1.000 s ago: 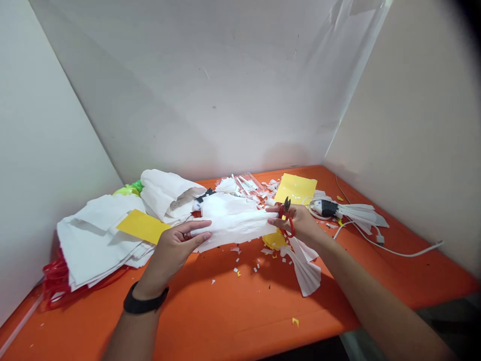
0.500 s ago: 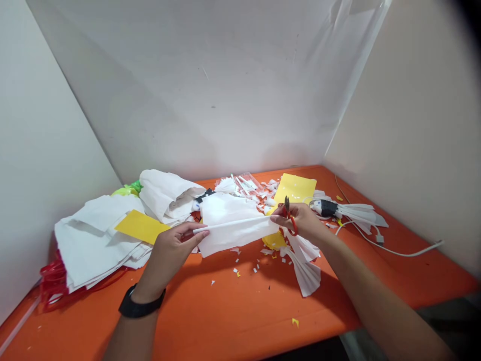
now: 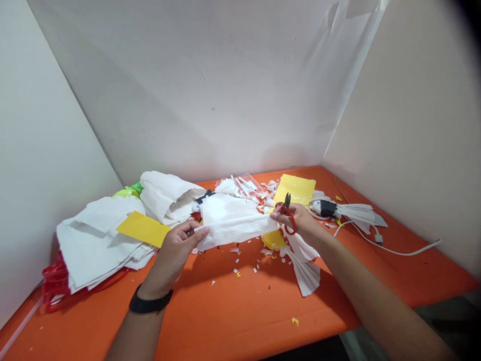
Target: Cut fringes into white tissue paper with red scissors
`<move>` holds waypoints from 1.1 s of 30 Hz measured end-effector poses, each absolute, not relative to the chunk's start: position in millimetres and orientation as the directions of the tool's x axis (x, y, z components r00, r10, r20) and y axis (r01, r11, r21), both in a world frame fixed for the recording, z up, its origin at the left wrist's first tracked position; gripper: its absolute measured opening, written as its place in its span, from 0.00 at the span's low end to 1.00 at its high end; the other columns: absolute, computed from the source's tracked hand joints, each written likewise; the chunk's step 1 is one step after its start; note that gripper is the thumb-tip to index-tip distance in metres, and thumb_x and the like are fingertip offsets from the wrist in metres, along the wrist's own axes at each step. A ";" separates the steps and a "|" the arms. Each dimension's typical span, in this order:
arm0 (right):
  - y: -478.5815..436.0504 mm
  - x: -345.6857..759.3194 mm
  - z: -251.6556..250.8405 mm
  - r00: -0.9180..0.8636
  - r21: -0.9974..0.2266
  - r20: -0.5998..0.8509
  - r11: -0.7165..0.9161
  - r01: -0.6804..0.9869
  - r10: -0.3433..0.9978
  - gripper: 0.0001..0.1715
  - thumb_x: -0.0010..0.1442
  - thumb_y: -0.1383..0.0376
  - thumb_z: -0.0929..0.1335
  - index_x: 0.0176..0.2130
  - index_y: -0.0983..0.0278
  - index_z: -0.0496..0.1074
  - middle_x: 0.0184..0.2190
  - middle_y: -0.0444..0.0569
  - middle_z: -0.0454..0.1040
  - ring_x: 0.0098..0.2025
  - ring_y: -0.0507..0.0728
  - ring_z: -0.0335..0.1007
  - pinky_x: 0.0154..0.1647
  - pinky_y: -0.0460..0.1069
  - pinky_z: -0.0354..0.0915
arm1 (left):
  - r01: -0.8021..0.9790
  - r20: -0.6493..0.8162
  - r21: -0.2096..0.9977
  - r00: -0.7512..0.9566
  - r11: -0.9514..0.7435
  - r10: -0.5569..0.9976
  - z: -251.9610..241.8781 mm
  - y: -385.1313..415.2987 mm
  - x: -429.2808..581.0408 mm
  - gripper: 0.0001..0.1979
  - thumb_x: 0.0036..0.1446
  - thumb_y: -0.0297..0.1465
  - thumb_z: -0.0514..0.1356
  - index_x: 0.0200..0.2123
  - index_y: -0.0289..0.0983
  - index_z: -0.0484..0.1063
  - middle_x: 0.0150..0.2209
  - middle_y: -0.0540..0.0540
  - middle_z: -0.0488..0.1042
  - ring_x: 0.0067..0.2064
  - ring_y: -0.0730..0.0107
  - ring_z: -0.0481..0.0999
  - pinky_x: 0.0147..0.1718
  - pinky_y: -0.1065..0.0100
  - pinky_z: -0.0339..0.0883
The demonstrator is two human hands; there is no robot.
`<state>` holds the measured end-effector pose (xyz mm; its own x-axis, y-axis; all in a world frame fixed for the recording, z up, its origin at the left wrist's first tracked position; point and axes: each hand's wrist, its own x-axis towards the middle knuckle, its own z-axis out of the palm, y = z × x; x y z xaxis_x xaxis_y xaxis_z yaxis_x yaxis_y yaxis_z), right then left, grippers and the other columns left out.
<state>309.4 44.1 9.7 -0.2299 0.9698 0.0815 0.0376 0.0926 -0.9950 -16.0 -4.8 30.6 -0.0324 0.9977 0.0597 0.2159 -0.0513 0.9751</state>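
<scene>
Both hands hold a pleated strip of white paper (image 3: 236, 228) stretched level above the orange table (image 3: 233, 311). My left hand (image 3: 176, 250), with a black band on the wrist, pinches its left end. My right hand (image 3: 296, 220) pinches the right end and also carries small red-handled scissors (image 3: 288, 215), blades pointing up and closed. A finished white paper fan shape (image 3: 306, 268) lies on the table just below my right hand.
A pile of white sheets (image 3: 97, 240) with a yellow sheet (image 3: 143, 228) on top lies at the left, over red plastic. Another yellow sheet (image 3: 295, 188), a black-and-white paper figure (image 3: 345, 210) and a white cable (image 3: 394, 248) lie at the right. Paper scraps dot the middle.
The strip was lifted edge-on and then turned flatter again between the hands. My left hand shifted slightly right and closed more on the paper's end.
</scene>
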 end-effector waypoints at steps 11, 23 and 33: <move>44.0 306.5 6.8 -0.207 -0.999 0.046 0.046 -0.004 0.977 0.20 0.47 0.52 0.78 0.31 0.65 0.76 0.26 0.44 0.69 0.31 0.53 0.61 0.33 0.48 0.58 | 0.130 0.018 0.992 -0.126 -0.001 0.992 22.2 1.3 -17.2 0.19 0.51 0.46 0.70 0.35 0.36 0.79 0.30 0.48 0.77 0.30 0.68 0.72 0.28 0.72 0.65; 47.4 307.6 5.0 -0.192 -0.999 0.033 0.038 0.025 0.981 0.22 0.45 0.51 0.79 0.31 0.66 0.78 0.27 0.46 0.73 0.29 0.53 0.64 0.33 0.48 0.61 | 0.241 0.083 0.970 -0.235 -0.025 0.968 26.4 -1.6 -11.0 0.22 0.50 0.49 0.68 0.34 0.35 0.79 0.29 0.48 0.76 0.30 0.68 0.71 0.28 0.72 0.65; 46.0 307.6 36.3 -0.302 -0.914 0.140 0.241 0.327 0.943 0.24 0.54 0.50 0.75 0.45 0.62 0.82 0.45 0.54 0.81 0.48 0.65 0.75 0.50 0.55 0.68 | 0.395 0.102 0.916 -0.058 -0.071 0.993 34.0 -2.9 -12.3 0.19 0.55 0.49 0.65 0.34 0.37 0.81 0.31 0.48 0.79 0.33 0.64 0.74 0.31 0.71 0.65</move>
